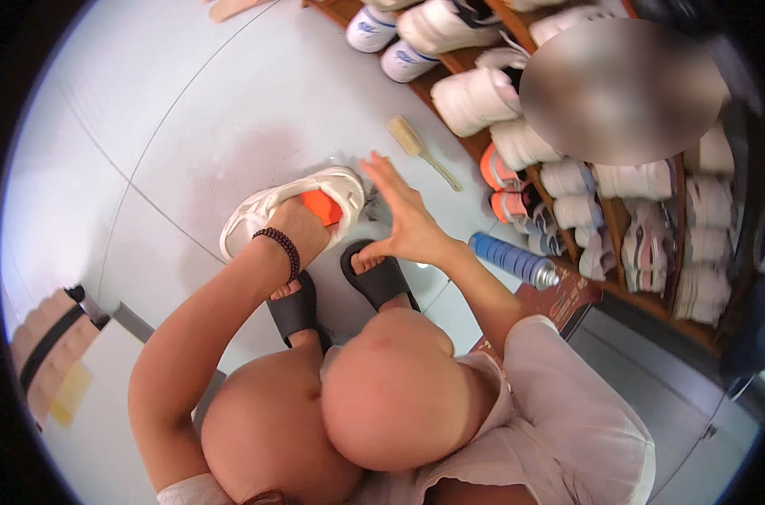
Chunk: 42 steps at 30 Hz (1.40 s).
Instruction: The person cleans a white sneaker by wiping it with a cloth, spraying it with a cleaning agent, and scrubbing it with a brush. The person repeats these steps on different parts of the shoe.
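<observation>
My left hand (297,232), with a dark beaded bracelet on its wrist, reaches into the opening of a white shoe (269,199) and grips it. Its fingertips are hidden inside. An orange insole or lining (322,208) shows beyond the knuckles. The shoe is just above the tiled floor or on it; I cannot tell which. My right hand (407,218) is beside the shoe's heel, empty, with thumb and fingers spread. A small grey item (377,208), partly behind that hand, is too unclear to name. Farther out lies a scrub brush (423,151) with a pale handle.
To the right, a blue spray can (515,260) lies on its side. A wooden shoe rack (458,63) full of shoes lines that side, with orange shoes (505,183) low down. My feet wear black slides (382,281). A grey-white box-like surface (98,379) stands at left.
</observation>
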Available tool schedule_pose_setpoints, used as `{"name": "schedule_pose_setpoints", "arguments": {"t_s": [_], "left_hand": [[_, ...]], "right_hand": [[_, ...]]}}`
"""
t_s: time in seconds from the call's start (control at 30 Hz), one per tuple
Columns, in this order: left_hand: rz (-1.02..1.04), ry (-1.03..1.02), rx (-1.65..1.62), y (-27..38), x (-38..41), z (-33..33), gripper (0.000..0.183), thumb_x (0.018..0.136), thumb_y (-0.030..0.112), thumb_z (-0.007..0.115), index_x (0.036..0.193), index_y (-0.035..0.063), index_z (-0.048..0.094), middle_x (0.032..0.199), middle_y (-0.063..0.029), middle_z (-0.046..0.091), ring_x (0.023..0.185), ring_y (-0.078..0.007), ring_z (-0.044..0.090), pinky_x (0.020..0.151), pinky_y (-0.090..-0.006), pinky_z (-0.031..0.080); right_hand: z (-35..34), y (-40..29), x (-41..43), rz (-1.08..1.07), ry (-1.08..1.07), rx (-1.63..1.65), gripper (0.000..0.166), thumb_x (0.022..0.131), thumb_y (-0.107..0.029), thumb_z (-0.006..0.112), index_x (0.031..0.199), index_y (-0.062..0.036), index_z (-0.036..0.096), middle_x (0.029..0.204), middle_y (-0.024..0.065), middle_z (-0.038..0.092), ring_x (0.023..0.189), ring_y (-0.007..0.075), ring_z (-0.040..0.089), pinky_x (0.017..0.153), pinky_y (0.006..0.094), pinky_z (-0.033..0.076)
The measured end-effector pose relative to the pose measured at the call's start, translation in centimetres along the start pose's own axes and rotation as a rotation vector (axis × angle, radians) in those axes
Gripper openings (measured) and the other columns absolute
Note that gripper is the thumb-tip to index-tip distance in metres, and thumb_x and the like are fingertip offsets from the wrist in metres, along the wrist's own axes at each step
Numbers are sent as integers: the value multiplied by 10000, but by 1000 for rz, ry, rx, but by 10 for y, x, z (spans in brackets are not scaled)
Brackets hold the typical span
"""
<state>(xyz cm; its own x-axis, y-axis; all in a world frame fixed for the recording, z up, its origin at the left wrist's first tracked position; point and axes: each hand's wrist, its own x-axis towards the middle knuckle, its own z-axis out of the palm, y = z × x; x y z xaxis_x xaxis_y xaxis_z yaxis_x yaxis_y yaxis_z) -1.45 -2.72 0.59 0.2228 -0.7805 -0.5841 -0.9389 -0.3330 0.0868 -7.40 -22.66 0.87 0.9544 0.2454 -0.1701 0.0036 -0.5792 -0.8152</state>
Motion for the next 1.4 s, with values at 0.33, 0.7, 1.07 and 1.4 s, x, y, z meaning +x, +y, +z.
{"name": "schedule_pose_setpoints", "arguments": {"t_s": [0.33, 0.7, 1.07, 1.4], "left_hand": [[409, 256, 194, 65, -1, -140, 100, 720, 123, 581, 736, 147, 677, 772, -20, 669, 914, -214, 617, 983, -307, 385], [564, 920, 198, 169, -36, -227, 248, 711, 105, 576, 956, 71, 594, 1021, -103, 628, 986, -225, 591, 1007, -344, 368], [240, 1047, -334, 185, -86, -216, 413, 684, -71, 533, 1063, 87, 570, 1287, -102, 504, 997, -280, 556, 879, -377, 434], [18, 1028, -845, 169, -91, -193, 328, 739, -77, 509, 1044, 10, 593, 1243, -128, 538, 871, -203, 615, 797, -316, 495]], "right_hand": [[-60, -38, -104, -8, 393, 66, 977, 464, -290, 895, 1270, -74, 385, 1183, 152, 486, 1126, 320, 474, 955, 411, 405], [-94, -58, -251, 54, 937, 198, 793, 557, -160, 861, 1209, -18, 433, 1131, 103, 537, 1044, 203, 544, 904, 340, 453], [-144, -9, -308, -67, 1813, 745, 498, 738, 24, 721, 1132, 22, 416, 1155, 132, 523, 1010, 211, 553, 911, 342, 450], [-218, 29, -209, 247, 2197, 353, 736, 616, -169, 851, 1091, 40, 330, 1058, 211, 489, 944, 326, 537, 854, 421, 452]]}}
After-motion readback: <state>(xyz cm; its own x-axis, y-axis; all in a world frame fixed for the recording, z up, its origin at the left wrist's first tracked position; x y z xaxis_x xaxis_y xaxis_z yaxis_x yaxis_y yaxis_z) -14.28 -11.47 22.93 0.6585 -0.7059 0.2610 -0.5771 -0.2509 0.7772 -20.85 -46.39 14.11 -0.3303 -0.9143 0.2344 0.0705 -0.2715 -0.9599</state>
